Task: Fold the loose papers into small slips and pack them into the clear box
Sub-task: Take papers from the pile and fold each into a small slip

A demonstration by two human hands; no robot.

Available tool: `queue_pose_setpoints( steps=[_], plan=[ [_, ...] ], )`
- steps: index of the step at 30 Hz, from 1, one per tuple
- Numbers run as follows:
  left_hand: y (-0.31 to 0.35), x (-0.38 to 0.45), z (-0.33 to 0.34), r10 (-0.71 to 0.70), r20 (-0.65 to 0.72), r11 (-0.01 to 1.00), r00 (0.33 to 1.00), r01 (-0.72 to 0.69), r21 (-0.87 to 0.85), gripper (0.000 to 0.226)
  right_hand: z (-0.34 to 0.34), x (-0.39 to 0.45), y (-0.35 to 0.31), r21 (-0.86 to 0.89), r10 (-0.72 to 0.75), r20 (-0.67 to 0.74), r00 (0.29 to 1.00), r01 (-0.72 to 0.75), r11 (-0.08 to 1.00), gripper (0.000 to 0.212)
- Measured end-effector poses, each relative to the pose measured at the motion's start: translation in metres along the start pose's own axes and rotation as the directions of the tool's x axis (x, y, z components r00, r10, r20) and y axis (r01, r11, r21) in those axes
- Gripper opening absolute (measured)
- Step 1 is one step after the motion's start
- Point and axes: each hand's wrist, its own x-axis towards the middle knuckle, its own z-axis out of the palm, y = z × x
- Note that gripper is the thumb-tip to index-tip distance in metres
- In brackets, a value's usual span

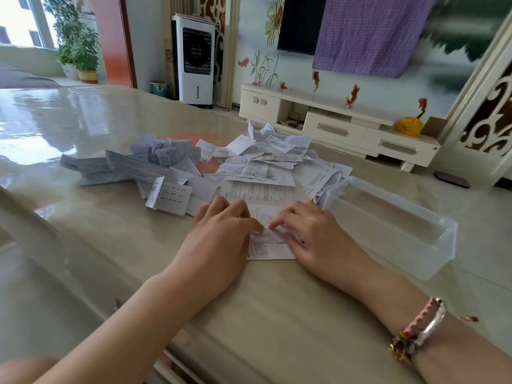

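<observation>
Where the clear box (pixel 393 225) stands on the glossy table (pixel 110 245), every item is placed against it; the box, rectangular, translucent and open-topped, sits upright near the table's right edge, and whether anything lies inside cannot be told. Printed sheet (pixel 270 246): flat on the table just left of the box, its near part partly folded, under both hands. Left hand (pixel 224 231): farther left of the box, palm down, fingers curled, fingertips pressing the sheet's fold. Right hand (pixel 307 231): between the left hand and the box, palm down, fingers bent, tips pressing the same fold close to the left fingertips; whether either hand pinches the paper cannot be told. Bracelets (pixel 418 328): on the right wrist, nearer the camera than the box. Loose papers (pixel 266 159): an unfolded heap behind and left of the box, touching its far corner. Folded slips (pixel 155 170): a scattered pile well left of the box, beyond the left hand.
</observation>
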Motion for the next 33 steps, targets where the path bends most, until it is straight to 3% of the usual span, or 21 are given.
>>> queue_pose_setpoints(
  steps=[3, 6, 12, 18, 24, 28, 33],
  plan=[
    [-0.001, -0.001, -0.003, -0.022, 0.044, 0.999, 0.999, 0.023, -0.036, 0.022, -0.005, -0.003, 0.003, 0.067, -0.018, 0.099, 0.995, 0.011, 0.998, 0.04],
    [-0.004, -0.001, -0.004, -0.019, 0.067, 0.998, 0.998, 0.022, -0.055, 0.027, -0.006, -0.002, 0.004, 0.049, -0.045, 0.09, 0.995, 0.041, 0.998, 0.034],
    [-0.006, -0.002, -0.004, 0.004, -0.046, 0.999, 0.999, -0.006, -0.045, 0.016, -0.008, -0.003, -0.003, -0.101, -0.118, 0.033, 0.992, 0.121, 0.987, 0.029],
    [-0.001, 0.002, -0.011, -0.111, -0.172, 0.993, 0.979, 0.104, -0.05, 0.022, -0.007, -0.003, -0.008, -0.06, -0.091, -0.055, 0.994, 0.088, 0.994, 0.023],
    [0.004, -0.001, -0.011, -0.261, -0.088, 0.956, 0.961, 0.245, -0.159, 0.016, -0.003, -0.002, -0.012, -0.149, -0.11, -0.057, 0.992, 0.1, 0.984, 0.025],
    [0.004, 0.0, -0.011, -0.248, -0.058, 0.955, 0.967, 0.234, -0.182, 0.019, -0.003, -0.002, -0.014, -0.175, -0.097, -0.085, 0.992, 0.081, 0.981, 0.024],
    [0.003, -0.002, -0.008, -0.222, 0.045, 0.947, 0.974, 0.226, -0.227, 0.021, -0.002, -0.004, -0.012, -0.077, -0.076, -0.096, 0.993, 0.069, 0.995, 0.021]
  ],
)
